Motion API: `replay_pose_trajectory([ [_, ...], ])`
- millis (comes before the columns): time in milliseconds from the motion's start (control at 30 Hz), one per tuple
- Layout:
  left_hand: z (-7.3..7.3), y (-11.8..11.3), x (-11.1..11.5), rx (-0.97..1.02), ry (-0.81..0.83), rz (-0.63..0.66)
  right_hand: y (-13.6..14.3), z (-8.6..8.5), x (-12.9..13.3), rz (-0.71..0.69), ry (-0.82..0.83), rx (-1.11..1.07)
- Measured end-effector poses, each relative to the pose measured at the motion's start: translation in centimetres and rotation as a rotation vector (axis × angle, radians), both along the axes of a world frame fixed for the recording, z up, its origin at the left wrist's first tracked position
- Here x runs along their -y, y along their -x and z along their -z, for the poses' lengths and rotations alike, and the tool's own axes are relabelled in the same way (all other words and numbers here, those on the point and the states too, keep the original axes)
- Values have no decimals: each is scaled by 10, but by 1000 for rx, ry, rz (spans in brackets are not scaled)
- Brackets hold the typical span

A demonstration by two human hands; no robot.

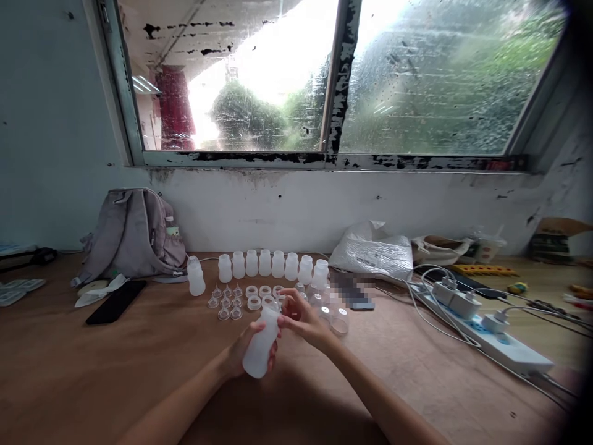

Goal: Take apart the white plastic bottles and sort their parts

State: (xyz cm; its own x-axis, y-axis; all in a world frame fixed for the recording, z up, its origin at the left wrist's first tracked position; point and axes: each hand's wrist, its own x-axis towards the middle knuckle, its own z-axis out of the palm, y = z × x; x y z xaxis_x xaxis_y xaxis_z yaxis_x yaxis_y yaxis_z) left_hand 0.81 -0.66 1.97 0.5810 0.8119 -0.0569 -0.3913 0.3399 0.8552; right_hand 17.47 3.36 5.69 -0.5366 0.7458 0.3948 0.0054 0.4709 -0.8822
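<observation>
My left hand [245, 348] is wrapped around a frosted white baby bottle [259, 347], which is tilted with its mouth up and to the right. At the mouth, the curled fingers of my right hand [303, 318] press together; what they pinch is too small to make out. Just beyond lie clear bottle nipples [225, 301] in a cluster and several white collar rings [254, 303], partly hidden by my right hand. Clear dome caps [340, 321] stand to the right of that hand. A row of frosted bottles [265, 263] stands behind, and one capped bottle [196, 277] is apart at the left.
A grey backpack [132, 238] leans on the wall at left, with a black phone [115, 302] before it. On the right are a silver bag [375, 250], another phone [359, 298], a white power strip [509, 352] with plugs and loose cables.
</observation>
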Motion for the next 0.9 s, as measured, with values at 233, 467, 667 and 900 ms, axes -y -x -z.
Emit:
replay_pose_trajectory([
  [233, -3, -2, -5, -116, -180, -133, -7, 2, -9, 162, -2, 44],
  [467, -8, -8, 2, -312, -273, -99, 0, -3, 0, 136, 257, -91],
  [667, -6, -3, 1, -136, -96, 71, -5, -2, -4, 18, 371, -229],
  [900, -9, 3, -2, -9, 140, 214, -12, -5, -7, -87, 426, -261],
])
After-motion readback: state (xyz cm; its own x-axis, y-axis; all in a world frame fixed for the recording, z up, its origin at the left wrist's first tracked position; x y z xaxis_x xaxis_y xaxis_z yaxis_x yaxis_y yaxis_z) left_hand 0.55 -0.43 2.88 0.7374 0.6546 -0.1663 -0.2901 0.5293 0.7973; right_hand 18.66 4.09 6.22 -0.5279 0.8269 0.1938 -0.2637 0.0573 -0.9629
